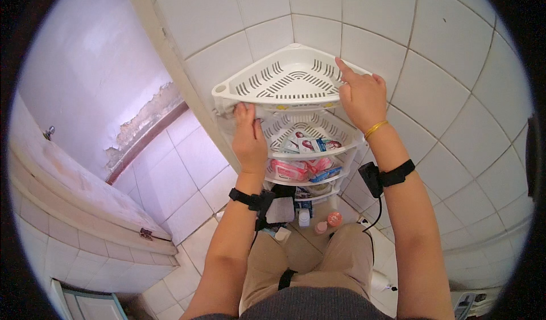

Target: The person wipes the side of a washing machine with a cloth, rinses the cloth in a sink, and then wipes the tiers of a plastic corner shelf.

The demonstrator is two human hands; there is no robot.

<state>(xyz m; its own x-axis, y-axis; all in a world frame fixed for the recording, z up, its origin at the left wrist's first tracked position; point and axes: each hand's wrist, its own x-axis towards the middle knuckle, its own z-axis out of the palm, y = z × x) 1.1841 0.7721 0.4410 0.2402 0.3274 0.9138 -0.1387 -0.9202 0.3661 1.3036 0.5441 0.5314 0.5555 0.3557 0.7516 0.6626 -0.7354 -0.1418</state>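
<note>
A white plastic corner shelf (298, 70) with several slotted tiers stands against the tiled corner. Its top tier holds nothing. My right hand (364, 95) grips the right corner of that tier, index finger stretched along the back rim and thumb at the front. My left hand (249, 141) is at the front left corner, fingers pressing a pale, crumpled cloth (228, 107) just under the rim; the fingertips are partly hidden. Below, the second tier carries several sachets (307, 144), and the third holds pink packets (289, 169) and a blue packet (326, 173).
On the floor by my knees are a white-capped bottle (304, 217), a round orange-red container (334, 218), a pink bottle (321, 227) and a grey cloth-like item (280, 210). A doorway frame (187, 87) rises at left. Tiled wall (438, 87) closes off the right side.
</note>
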